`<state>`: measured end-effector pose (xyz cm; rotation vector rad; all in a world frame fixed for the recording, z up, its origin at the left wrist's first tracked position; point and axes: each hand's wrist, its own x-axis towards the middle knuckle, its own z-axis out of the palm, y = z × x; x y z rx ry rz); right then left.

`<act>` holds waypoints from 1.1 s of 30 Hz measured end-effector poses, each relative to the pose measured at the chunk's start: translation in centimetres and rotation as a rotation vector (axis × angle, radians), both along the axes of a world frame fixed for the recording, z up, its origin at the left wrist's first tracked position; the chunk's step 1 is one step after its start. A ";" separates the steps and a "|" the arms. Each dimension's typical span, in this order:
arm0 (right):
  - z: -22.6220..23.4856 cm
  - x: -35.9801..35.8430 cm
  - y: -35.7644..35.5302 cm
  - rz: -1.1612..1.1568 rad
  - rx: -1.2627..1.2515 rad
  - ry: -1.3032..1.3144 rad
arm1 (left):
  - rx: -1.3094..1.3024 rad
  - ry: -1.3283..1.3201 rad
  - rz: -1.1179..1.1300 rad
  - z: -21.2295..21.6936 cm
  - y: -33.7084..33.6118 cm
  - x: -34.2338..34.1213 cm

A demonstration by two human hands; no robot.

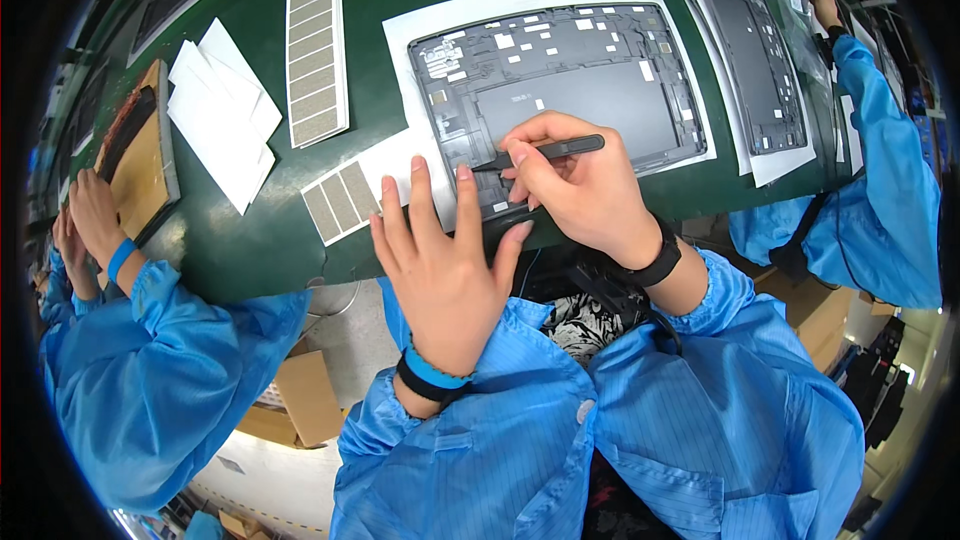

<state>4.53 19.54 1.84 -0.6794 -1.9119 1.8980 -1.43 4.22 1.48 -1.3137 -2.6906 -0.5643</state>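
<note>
A dark grey tablet housing (575,90) lies inside-up on a white sheet (400,40), dotted with small white and tan stickers. Pinched in my right hand (590,185) are black tweezers (572,147), their tips pointing left at the housing's lower left corner. My left hand (445,265) lies spread, its fingertips at that same corner and on a sheet of tan adhesive pads (345,200). A blue and black wrist strap circles my left wrist. What the tweezer tips hold, if anything, is too small to tell.
A longer strip of tan pads (313,50) and loose white papers (225,105) lie to the left on the green table (365,100). Another housing (750,60) rests to the right. Co-workers in blue sleeves (890,160) work on both sides, one beside a wooden board (148,170).
</note>
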 end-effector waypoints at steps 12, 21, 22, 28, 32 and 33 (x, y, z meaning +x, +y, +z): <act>1.1 -2.6 -1.6 0.128 0.026 0.040 | -0.066 -0.040 0.166 -1.2 -3.4 -0.3; 1.4 -4.7 -3.7 0.243 0.204 -0.060 | -0.084 -0.020 0.188 -1.7 -3.6 0.1; 1.1 -4.5 -3.8 0.230 0.212 -0.065 | -0.095 -0.013 0.175 -1.7 -3.4 0.1; 3.3 -0.3 3.2 -0.043 -0.132 0.193 | 0.013 0.108 0.147 -0.1 -2.3 -0.2; 3.2 8.0 12.3 -0.134 0.054 0.062 | 0.178 0.042 -0.050 2.3 3.4 2.0; 3.2 9.9 13.7 -0.131 0.102 0.041 | 0.208 -0.023 -0.173 2.4 5.1 2.7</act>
